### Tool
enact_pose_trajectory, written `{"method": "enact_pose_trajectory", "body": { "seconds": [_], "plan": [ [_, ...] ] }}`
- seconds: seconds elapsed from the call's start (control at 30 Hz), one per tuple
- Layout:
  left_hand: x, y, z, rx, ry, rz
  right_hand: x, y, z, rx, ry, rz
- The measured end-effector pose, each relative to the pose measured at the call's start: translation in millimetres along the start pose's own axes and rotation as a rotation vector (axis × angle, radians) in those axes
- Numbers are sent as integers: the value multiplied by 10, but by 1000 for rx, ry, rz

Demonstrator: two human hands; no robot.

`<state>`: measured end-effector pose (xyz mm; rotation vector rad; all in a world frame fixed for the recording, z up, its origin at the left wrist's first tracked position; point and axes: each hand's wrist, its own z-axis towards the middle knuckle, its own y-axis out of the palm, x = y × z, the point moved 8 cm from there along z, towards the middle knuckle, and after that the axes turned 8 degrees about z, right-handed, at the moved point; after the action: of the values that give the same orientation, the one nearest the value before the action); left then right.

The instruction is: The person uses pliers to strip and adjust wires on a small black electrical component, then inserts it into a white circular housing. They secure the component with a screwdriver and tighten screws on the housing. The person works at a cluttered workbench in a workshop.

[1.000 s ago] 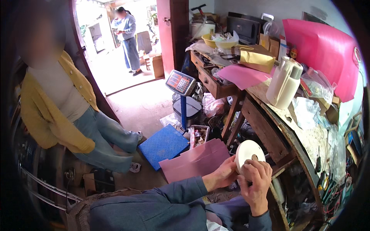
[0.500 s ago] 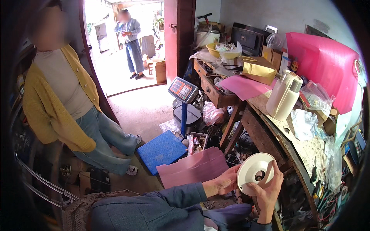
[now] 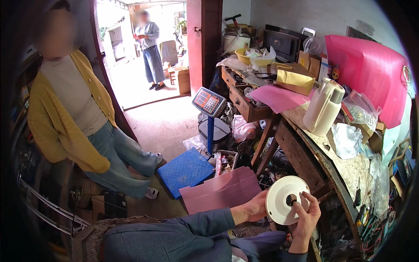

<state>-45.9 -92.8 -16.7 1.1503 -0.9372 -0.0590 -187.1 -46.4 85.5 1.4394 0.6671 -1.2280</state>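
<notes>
I grip a round cream-white disc [image 3: 283, 188] with a dark centre opening, its face tilted up toward me. My left hand [image 3: 255, 205] holds it by the left edge, fingers partly behind it. My right hand [image 3: 307, 216] grips its right side, with the thumb by the central hole and fingers at the rim. Below and left of the disc lies a pink sheet [image 3: 216, 190] on the floor, beside a blue platform scale [image 3: 181, 170] with a keypad display [image 3: 209, 101] on a post.
A cluttered worktable [image 3: 353, 168] on the right bears a cream thermos [image 3: 321, 111], bags, pink sheets and tools. A person in a yellow cardigan [image 3: 56, 131] stands close at left; another person [image 3: 153, 56] stands outside the open door [image 3: 195, 52]. Metal tubes [image 3: 48, 214] lie at lower left.
The disc has turned from nearly edge-on to face up and shifted slightly down. My right fingers have moved from across its face toward the rim. The person outside has lowered their hands slightly.
</notes>
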Motion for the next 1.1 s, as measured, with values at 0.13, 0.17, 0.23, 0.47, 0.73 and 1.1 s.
{"method": "enact_pose_trajectory", "body": {
  "seconds": [0.13, 0.17, 0.23, 0.47, 0.73, 1.1],
  "plan": [
    [4, 43, 6, -37, 6, 10, -59, 48, -11, 28, -6, -67],
    [-78, -27, 37, -31, -22, 25, -50, 44, 4, 26, -22, -49],
    [-148, -194, 121, -13, 2, 120, -51, -16, 6, 48, -61, -9],
    [289, 145, -119, -19, 83, 1, 107, 110, 45, -12, 36, -63],
    [292, 121, -50, 71, 62, 81, 152, 101, 30, 31, 14, -12],
    [350, 201, -119, 137, -165, 217, 262, 126, 42, 1, 123, -41]
  ]
}}
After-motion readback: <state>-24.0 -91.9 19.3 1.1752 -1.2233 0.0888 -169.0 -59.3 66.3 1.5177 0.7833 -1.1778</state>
